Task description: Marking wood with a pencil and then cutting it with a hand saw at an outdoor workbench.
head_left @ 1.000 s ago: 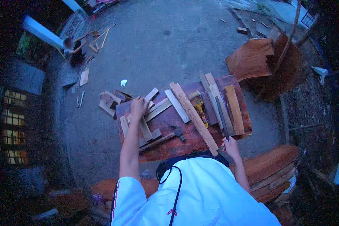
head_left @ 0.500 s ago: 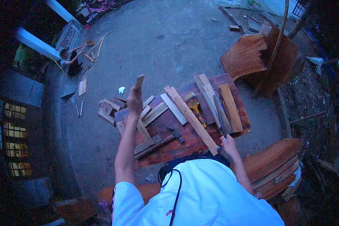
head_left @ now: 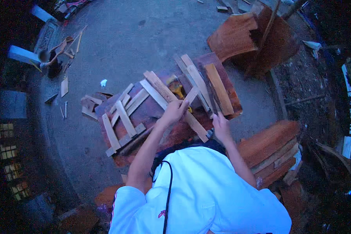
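Note:
My left hand (head_left: pixel 174 111) is closed round a short wooden slat (head_left: pixel 192 94), held slanting over the middle of a reddish-brown wooden table (head_left: pixel 235 96). Close to the table's near right side, my right hand (head_left: pixel 221 122) grips a dark, narrow, long tool (head_left: pixel 213 93) whose kind I cannot make out. It lies along a thick light-brown board (head_left: pixel 218 89). A long plank (head_left: pixel 198 126) passes beneath my left hand. Beyond it lies a yellow power tool (head_left: pixel 175 85), partly covered by the slat. Several slats (head_left: pixel 125 118) lie crossed on the table's left part.
A large brown wood slab (head_left: pixel 234 36) stands at the far right. Thick planks (head_left: pixel 267 150) are stacked at the near right. Another person (head_left: pixel 54 67) sits low at the far left beside scattered wood pieces (head_left: pixel 64 86). Offcuts (head_left: pixel 90 106) lie by the table's left edge.
My left hand has swung down and right with its slat, from raised at the table's left to over its middle. My right hand keeps its grip on the dark tool. The view has shifted.

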The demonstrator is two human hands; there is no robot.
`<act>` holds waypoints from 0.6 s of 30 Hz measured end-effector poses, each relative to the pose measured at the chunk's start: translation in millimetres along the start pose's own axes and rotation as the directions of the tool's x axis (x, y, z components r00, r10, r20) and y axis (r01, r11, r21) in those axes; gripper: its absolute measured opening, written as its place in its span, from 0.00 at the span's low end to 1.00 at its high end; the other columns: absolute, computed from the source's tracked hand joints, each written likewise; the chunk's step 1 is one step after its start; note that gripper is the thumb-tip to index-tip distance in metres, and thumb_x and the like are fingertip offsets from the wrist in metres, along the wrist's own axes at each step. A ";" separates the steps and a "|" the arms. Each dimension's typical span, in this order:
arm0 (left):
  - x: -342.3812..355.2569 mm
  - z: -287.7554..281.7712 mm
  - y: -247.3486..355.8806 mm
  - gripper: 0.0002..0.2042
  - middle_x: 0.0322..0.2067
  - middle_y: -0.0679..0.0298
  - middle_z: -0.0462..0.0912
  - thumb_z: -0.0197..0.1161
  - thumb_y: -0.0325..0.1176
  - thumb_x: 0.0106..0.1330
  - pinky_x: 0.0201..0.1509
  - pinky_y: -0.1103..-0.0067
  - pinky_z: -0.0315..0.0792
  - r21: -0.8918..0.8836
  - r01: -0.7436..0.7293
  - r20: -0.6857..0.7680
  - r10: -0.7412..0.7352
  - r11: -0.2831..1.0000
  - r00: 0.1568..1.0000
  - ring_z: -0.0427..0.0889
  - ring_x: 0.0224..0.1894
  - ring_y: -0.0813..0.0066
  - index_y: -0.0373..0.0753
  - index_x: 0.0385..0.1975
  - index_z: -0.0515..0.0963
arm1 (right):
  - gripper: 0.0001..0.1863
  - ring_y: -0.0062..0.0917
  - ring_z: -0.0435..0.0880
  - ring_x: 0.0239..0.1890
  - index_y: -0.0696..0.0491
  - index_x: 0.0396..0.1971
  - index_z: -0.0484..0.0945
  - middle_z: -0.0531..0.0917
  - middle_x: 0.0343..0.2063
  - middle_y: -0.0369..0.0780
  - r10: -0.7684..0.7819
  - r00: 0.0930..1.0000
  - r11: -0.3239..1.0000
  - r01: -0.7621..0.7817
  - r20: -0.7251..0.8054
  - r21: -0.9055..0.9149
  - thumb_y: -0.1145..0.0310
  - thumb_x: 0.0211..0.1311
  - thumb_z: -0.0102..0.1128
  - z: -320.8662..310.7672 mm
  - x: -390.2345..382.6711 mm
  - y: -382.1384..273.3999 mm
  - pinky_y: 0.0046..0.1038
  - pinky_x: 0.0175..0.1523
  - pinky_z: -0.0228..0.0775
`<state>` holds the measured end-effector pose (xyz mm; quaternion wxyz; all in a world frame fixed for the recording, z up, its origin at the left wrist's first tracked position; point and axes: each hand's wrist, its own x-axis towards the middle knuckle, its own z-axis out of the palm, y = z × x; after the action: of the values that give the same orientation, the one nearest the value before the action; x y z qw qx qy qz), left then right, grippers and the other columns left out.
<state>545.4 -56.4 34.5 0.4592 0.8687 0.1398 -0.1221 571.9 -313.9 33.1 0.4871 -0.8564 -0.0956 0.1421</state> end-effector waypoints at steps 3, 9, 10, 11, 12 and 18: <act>-1.5 27.6 -4.2 0.24 0.26 0.47 0.82 0.50 0.49 0.76 0.40 0.62 0.73 -0.087 -0.002 -0.031 -0.001 0.996 1.000 0.84 0.33 0.54 0.31 0.35 0.81 | 0.15 0.57 0.81 0.38 0.58 0.44 0.76 0.82 0.30 0.57 0.063 0.990 0.994 -0.050 0.127 -0.102 0.61 0.73 0.49 0.3 -0.8 -0.5 0.50 0.39 0.70; -18.8 30.2 7.1 0.23 0.31 0.43 0.84 0.50 0.50 0.75 0.42 0.58 0.74 0.049 -0.010 0.005 0.009 0.999 1.000 0.83 0.35 0.45 0.34 0.39 0.82 | 0.18 0.55 0.82 0.37 0.59 0.49 0.76 0.82 0.29 0.57 -0.008 0.991 0.989 0.027 0.130 -0.145 0.59 0.74 0.48 10.9 -9.9 33.0 0.51 0.39 0.71; -23.1 25.5 12.0 0.22 0.32 0.43 0.83 0.51 0.50 0.74 0.42 0.57 0.74 0.148 0.012 -0.001 -0.012 0.989 1.000 0.83 0.36 0.44 0.34 0.38 0.82 | 0.19 0.55 0.82 0.36 0.59 0.50 0.76 0.82 0.29 0.57 -0.081 0.991 0.983 0.097 0.105 -0.154 0.59 0.74 0.48 14.2 -9.3 33.7 0.51 0.39 0.71; -25.8 23.4 13.9 0.22 0.32 0.43 0.83 0.51 0.50 0.74 0.42 0.57 0.74 0.146 0.017 -0.001 -0.016 0.989 1.000 0.83 0.36 0.44 0.34 0.38 0.82 | 0.19 0.55 0.82 0.36 0.59 0.50 0.76 0.82 0.29 0.57 -0.079 0.991 0.983 0.096 0.110 -0.155 0.59 0.74 0.48 14.9 -9.5 34.7 0.51 0.39 0.71; -28.9 22.7 12.7 0.22 0.31 0.44 0.83 0.51 0.49 0.74 0.42 0.55 0.74 0.197 0.024 -0.044 -0.015 0.980 0.999 0.83 0.36 0.43 0.35 0.37 0.81 | 0.18 0.55 0.82 0.36 0.59 0.49 0.76 0.82 0.29 0.57 -0.074 0.987 0.979 0.099 0.141 -0.178 0.59 0.74 0.47 14.3 -9.4 27.2 0.51 0.39 0.71; -38.4 29.4 -10.1 0.19 0.30 0.44 0.82 0.49 0.47 0.75 0.40 0.52 0.74 0.303 0.044 -0.141 -0.001 0.952 0.990 0.82 0.35 0.41 0.35 0.34 0.75 | 0.15 0.56 0.82 0.34 0.58 0.42 0.73 0.82 0.28 0.58 -0.072 0.961 0.958 0.141 0.266 -0.251 0.60 0.74 0.47 21.1 -4.4 16.6 0.55 0.38 0.71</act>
<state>503.6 -80.4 23.8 0.3073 0.9340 0.1608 -0.0864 561.0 -306.6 9.3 0.3576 -0.8826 -0.2218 0.2098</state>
